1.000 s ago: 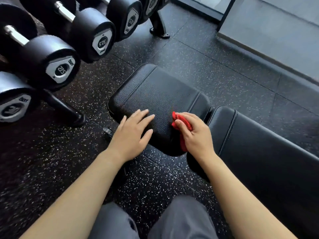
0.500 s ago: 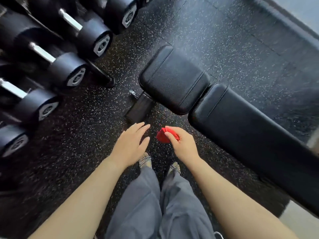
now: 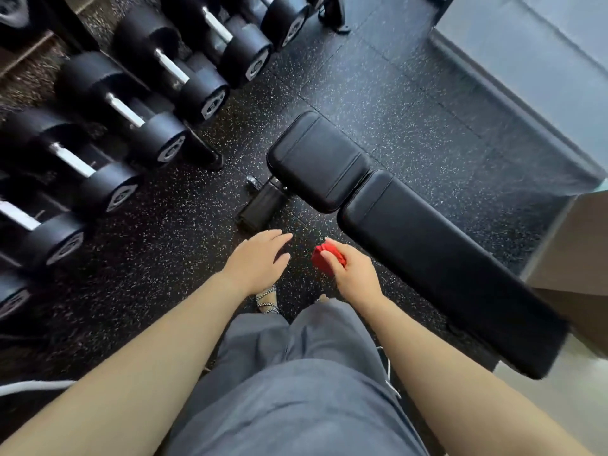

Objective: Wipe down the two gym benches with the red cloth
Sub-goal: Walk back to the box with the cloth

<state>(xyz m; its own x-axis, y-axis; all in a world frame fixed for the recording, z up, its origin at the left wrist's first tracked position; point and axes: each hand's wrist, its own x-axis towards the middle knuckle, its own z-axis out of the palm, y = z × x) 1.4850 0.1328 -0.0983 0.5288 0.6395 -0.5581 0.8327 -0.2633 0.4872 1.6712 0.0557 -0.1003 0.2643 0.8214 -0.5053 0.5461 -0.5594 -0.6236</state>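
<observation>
A black padded gym bench stands on the speckled floor, its short seat pad (image 3: pixel 317 161) toward the dumbbells and its long back pad (image 3: pixel 444 264) running to the lower right. My right hand (image 3: pixel 353 274) is shut on a bunched red cloth (image 3: pixel 324 256), held in the air just short of the bench's near edge and not touching it. My left hand (image 3: pixel 260 260) hovers beside it over the floor, fingers spread, holding nothing. Only one bench is in view.
A rack of black dumbbells (image 3: pixel 138 113) fills the left and top left. The bench's foot with a wheel (image 3: pixel 260 205) sticks out toward my left hand. A raised grey platform (image 3: pixel 539 60) lies at the top right. My grey trousers and sandalled feet are below.
Both hands came off the seat pad and pulled back as I stood up. The bench now lies farther from the camera. The cloth has stayed in my right hand.
</observation>
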